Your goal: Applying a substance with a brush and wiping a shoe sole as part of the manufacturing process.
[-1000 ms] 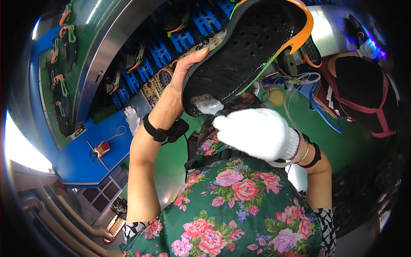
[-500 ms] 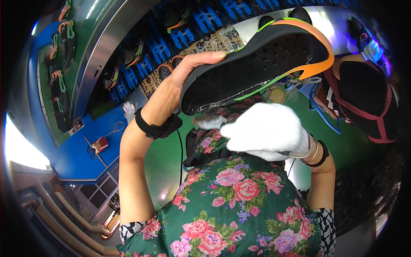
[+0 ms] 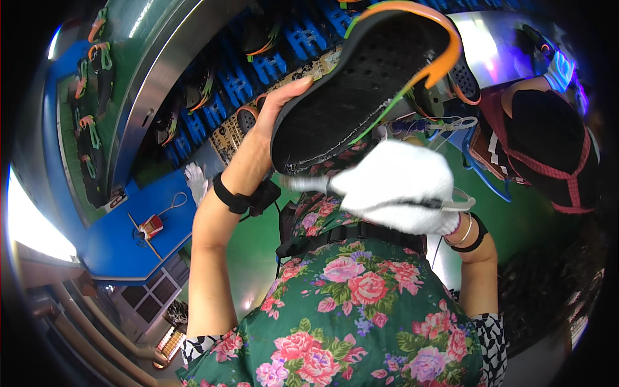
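Note:
Raised in front of me is a black clog-like shoe (image 3: pixel 335 106) with holes in it and orange and green trim; a rough whitish line runs along its near edge. My left hand (image 3: pixel 271 113), bare, grips the shoe's left side, thumb along the edge and the other fingers hidden behind. Wearing a white knitted glove, my right hand (image 3: pixel 396 187) is closed just below the shoe. From its fingers a slim pale brush-like tool (image 3: pixel 308 184) points left, blurred, close under the shoe's lower left end. Whether they touch, I cannot tell.
Blue racks (image 3: pixel 271 64) and more clogs lie beyond the shoe. At left, a blue table (image 3: pixel 122 245) holds a red-and-white reel (image 3: pixel 152 227), near a metal-edged line (image 3: pixel 145 106) carrying shoe parts. A co-worker in a dark red-strapped apron (image 3: pixel 548 142) works at right.
The shoe has tilted more steeply, its orange-trimmed end swinging left and up. My right hand has shifted slightly, and the tool now lies a little farther left under the shoe.

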Available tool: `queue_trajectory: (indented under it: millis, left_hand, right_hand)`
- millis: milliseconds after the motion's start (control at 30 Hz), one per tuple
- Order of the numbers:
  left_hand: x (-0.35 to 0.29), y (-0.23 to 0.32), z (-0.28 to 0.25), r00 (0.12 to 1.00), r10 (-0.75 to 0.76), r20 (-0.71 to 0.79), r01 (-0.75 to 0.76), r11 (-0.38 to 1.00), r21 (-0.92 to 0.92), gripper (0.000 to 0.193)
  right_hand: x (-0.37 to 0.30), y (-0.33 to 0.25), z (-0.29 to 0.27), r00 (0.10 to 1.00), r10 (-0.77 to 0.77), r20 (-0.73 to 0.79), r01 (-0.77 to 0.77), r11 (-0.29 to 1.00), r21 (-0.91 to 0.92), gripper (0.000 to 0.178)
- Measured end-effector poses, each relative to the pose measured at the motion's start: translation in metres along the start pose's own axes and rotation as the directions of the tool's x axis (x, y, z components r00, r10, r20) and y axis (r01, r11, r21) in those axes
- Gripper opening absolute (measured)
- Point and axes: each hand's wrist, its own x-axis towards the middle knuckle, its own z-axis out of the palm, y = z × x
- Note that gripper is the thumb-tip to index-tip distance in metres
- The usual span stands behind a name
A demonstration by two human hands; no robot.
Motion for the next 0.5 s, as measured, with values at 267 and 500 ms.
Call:
queue_trajectory:
  millis: [267, 500]
  left_hand:
    - [0.010, -0.032, 0.000, 0.998, 0.059, 0.003, -0.058, 0.997, -0.046, 0.063]
    - [0.001, -0.049, -0.006, 0.989, 0.085, 0.122, -0.069, 0.989, -0.129, 0.063]
  right_hand:
    - [0.020, 0.010, -0.048, 0.951, -0.143, -0.275, -0.030, 0.840, -0.541, 0.023]
    - [0.019, 0.000, -0.033, 0.977, -0.194, -0.086, 0.062, 0.648, -0.759, 0.040]
